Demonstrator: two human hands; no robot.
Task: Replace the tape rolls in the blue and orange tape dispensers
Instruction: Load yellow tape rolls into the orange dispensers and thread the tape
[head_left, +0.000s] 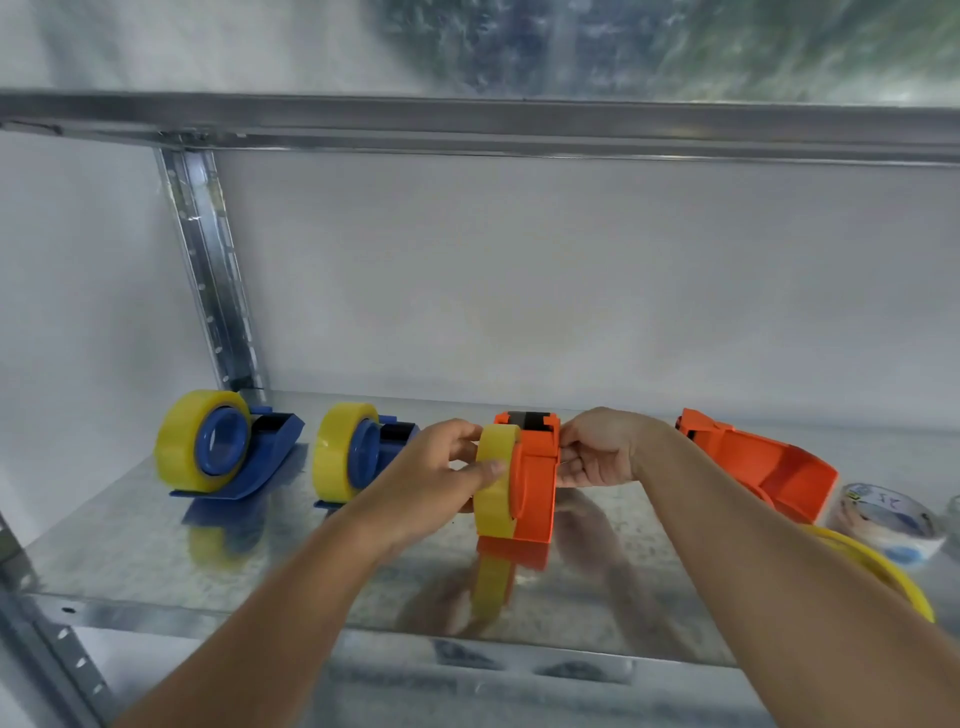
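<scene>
Head view: orange tape dispenser (537, 478) stands mid-shelf near the front edge, yellow tape roll (496, 480) against its left side. Left hand (441, 467) grips the roll, thumb over its rim. Right hand (597, 449) pinches the dispenser's right side, fingers curled. Toward the shelf's left end, two blue dispensers (270, 457) (397, 434) each carry a yellow roll. Toward the right end, second orange dispenser (763, 465), empty, beside a patterned tape roll (883, 519). Metal shelf (130, 545) reflects everything.
</scene>
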